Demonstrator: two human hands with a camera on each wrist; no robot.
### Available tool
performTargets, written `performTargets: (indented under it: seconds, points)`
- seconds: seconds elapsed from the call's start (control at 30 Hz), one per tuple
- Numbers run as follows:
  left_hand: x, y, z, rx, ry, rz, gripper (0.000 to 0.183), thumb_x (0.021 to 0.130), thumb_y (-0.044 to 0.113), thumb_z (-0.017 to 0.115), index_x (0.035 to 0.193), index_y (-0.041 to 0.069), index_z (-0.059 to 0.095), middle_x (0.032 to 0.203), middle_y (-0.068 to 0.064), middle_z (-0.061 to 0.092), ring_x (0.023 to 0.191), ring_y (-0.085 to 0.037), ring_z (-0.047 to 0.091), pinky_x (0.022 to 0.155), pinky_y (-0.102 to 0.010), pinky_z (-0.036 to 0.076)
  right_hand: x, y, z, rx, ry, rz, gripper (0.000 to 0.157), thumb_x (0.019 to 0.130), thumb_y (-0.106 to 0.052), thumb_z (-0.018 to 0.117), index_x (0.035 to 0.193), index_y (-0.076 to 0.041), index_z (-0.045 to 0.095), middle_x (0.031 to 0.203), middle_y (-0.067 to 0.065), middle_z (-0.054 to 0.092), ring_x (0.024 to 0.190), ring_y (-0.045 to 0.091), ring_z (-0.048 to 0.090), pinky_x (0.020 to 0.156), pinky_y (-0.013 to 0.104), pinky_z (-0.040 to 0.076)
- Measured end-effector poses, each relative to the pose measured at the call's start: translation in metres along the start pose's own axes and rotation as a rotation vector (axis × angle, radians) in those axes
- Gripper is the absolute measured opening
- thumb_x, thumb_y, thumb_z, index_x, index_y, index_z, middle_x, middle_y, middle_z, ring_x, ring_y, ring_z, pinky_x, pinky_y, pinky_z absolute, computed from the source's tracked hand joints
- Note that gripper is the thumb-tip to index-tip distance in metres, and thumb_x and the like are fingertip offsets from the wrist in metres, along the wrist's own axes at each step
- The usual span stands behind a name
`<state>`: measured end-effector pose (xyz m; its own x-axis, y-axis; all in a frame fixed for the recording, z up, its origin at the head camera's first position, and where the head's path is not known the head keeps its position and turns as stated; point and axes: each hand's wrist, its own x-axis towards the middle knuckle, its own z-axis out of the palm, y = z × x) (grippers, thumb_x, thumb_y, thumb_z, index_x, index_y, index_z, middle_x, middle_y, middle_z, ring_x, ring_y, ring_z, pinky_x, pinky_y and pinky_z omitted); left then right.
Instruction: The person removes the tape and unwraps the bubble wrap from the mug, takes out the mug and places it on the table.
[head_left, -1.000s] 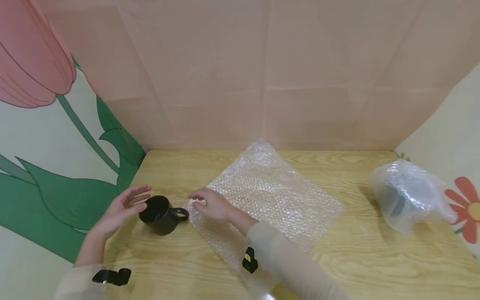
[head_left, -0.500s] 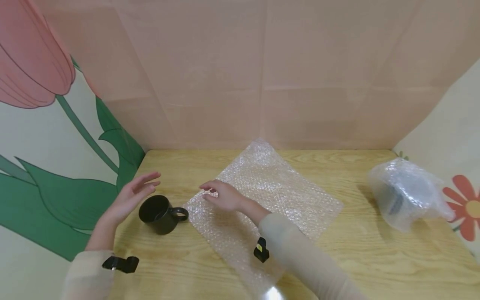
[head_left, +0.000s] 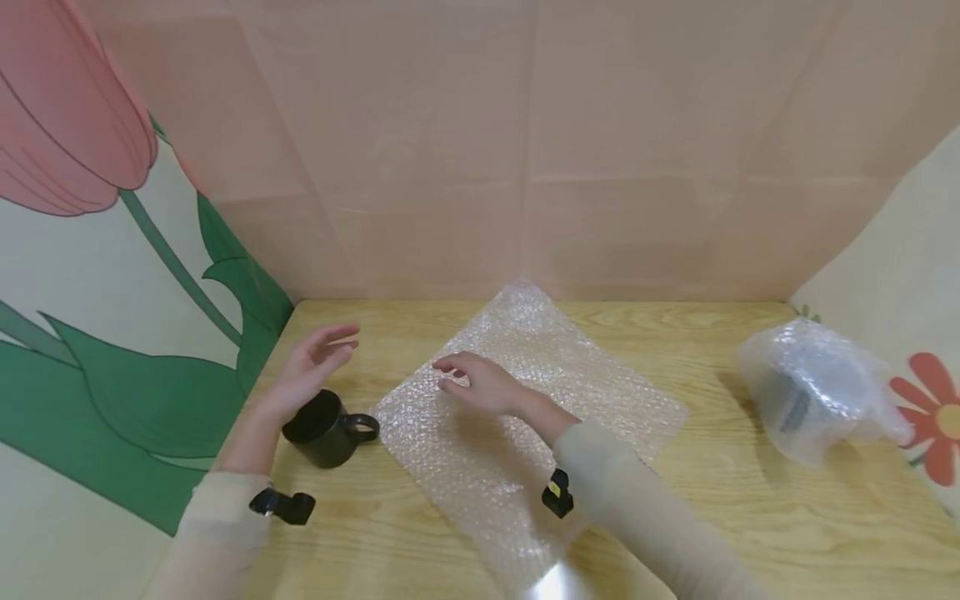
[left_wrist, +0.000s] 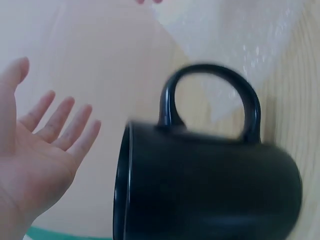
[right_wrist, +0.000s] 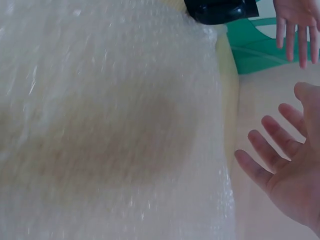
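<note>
A black mug (head_left: 324, 433) stands upright at the left of the table, its handle toward the right. My left hand (head_left: 309, 375) hovers above and behind the mug, partly covering its rim, fingers loosely extended and holding nothing. In the left wrist view, the palm and spread fingers (left_wrist: 64, 127) are apart from the mug. A sheet of bubble wrap (head_left: 555, 375) lies flat and diamond-wise, its left corner by the mug's handle. Over its left part floats my right hand (head_left: 480, 383), fingers relaxed and nothing in them; its shadow falls on the wrap.
At the table's right edge sits a bundle in bubble wrap (head_left: 817, 392), with something dark inside. A pinkish wall cloth (head_left: 450, 167) rises behind the wooden table (head_left: 720, 517). Printed flower panels stand at left and right.
Both hands have moved right and slightly away from the wearer. The left hand has gone from beside the mug to over and behind it. Mug and bubble wrap have stayed put.
</note>
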<state>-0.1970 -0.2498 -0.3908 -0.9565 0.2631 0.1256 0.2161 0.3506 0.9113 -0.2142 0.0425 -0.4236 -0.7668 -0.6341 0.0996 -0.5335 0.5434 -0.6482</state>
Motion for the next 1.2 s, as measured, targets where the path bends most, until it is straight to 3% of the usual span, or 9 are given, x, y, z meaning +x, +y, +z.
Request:
performTargets:
  seconds: [0.2, 0.33, 0.43, 0.73, 0.93, 1.1, 1.2]
  points:
    - [0.016, 0.009, 0.023, -0.055, -0.018, 0.023, 0.044, 0.095, 0.022, 0.052, 0.133, 0.002, 0.043, 0.138, -0.015, 0.043, 0.124, -0.031, 0.045, 0.099, -0.027, 0.042, -0.011, 0.003, -0.012, 0.012, -0.026, 0.014, 0.038, 0.094, -0.027, 0.051, 0.129, -0.011, 0.051, 0.128, 0.005, 0.054, 0.109, 0.022, 0.056, 0.094, 0.034, 0.046]
    - [0.023, 0.013, 0.039, -0.05, -0.024, 0.008, 0.042, 0.094, 0.024, 0.053, 0.13, 0.003, 0.046, 0.135, -0.014, 0.046, 0.122, -0.029, 0.047, 0.1, -0.04, 0.041, -0.017, 0.003, -0.018, 0.022, -0.028, 0.003, 0.038, 0.094, -0.028, 0.052, 0.129, -0.012, 0.051, 0.127, 0.005, 0.054, 0.109, 0.021, 0.056, 0.094, 0.035, 0.046]
    - [0.026, 0.015, 0.051, -0.062, -0.025, 0.003, 0.041, 0.093, 0.024, 0.054, 0.128, 0.003, 0.048, 0.132, -0.014, 0.048, 0.119, -0.03, 0.049, 0.099, -0.044, 0.042, -0.021, 0.001, -0.022, 0.014, -0.014, -0.014, 0.037, 0.094, -0.027, 0.052, 0.128, -0.012, 0.052, 0.126, 0.004, 0.055, 0.108, 0.02, 0.056, 0.093, 0.034, 0.046]
    - [0.029, 0.019, 0.078, -0.092, -0.01, 0.016, 0.034, 0.092, 0.024, 0.056, 0.122, 0.006, 0.054, 0.128, -0.012, 0.053, 0.114, -0.026, 0.053, 0.096, -0.04, 0.045, -0.045, 0.009, -0.03, -0.017, 0.006, -0.053, 0.035, 0.094, -0.025, 0.052, 0.126, -0.01, 0.053, 0.122, 0.007, 0.058, 0.105, 0.023, 0.057, 0.091, 0.041, 0.048]
    - [0.034, 0.02, 0.089, -0.125, 0.014, 0.044, 0.032, 0.091, 0.015, 0.058, 0.119, 0.001, 0.055, 0.124, -0.015, 0.055, 0.112, -0.028, 0.054, 0.095, -0.038, 0.046, -0.063, 0.016, -0.042, -0.004, 0.054, -0.025, 0.034, 0.094, -0.025, 0.052, 0.125, -0.012, 0.055, 0.121, 0.004, 0.058, 0.104, 0.021, 0.058, 0.087, 0.042, 0.05]
    - [0.038, 0.022, 0.099, -0.146, -0.005, 0.021, 0.031, 0.091, 0.012, 0.057, 0.119, -0.001, 0.054, 0.125, -0.019, 0.053, 0.113, -0.03, 0.053, 0.096, -0.038, 0.045, -0.075, 0.025, -0.05, 0.014, 0.078, 0.001, 0.032, 0.094, -0.026, 0.053, 0.124, -0.014, 0.055, 0.12, 0.005, 0.059, 0.103, 0.02, 0.058, 0.087, 0.043, 0.05]
    - [0.036, 0.034, 0.105, -0.139, -0.032, 0.014, 0.031, 0.092, 0.011, 0.054, 0.12, -0.004, 0.053, 0.126, -0.021, 0.052, 0.113, -0.033, 0.053, 0.096, -0.04, 0.046, -0.083, 0.03, -0.053, 0.0, 0.096, 0.002, 0.032, 0.094, -0.027, 0.053, 0.124, -0.015, 0.055, 0.12, 0.005, 0.059, 0.103, 0.02, 0.059, 0.086, 0.041, 0.051]
